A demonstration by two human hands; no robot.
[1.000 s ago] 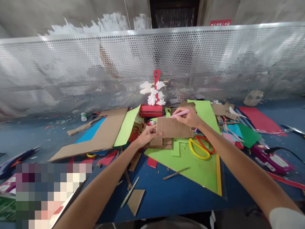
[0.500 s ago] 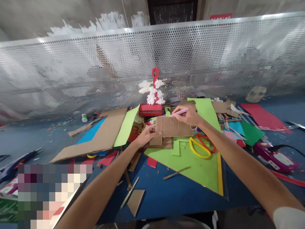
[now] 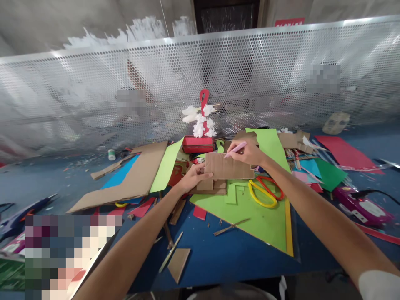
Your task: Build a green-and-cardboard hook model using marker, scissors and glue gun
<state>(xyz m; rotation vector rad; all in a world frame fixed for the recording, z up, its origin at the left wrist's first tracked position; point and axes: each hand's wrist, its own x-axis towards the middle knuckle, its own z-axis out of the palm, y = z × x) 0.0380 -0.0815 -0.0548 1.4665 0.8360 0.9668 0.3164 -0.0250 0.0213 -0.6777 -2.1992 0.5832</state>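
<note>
My left hand [image 3: 194,177] grips the left edge of a brown cardboard piece [image 3: 231,167], thumb on its front face and fingers behind. A pink pen [image 3: 236,149] is pinched in my right hand [image 3: 248,153], its tip at the cardboard's upper edge. Below the held piece, more cardboard [image 3: 219,187] lies on a light green sheet [image 3: 268,227]. Scissors with yellow and red handles [image 3: 263,201] rest just right of it, their blades hidden.
A red box [image 3: 198,145] with a red hook-shaped stem and white blossoms stands behind my hands. Large cardboard [image 3: 150,166] lies left. A purple device [image 3: 362,206] with a black cable sits right. Paper scraps and a perforated metal screen [image 3: 175,83] surround the area.
The pen tip has shifted slightly right and down along the cardboard's top edge, with my right hand. My left hand keeps its hold.
</note>
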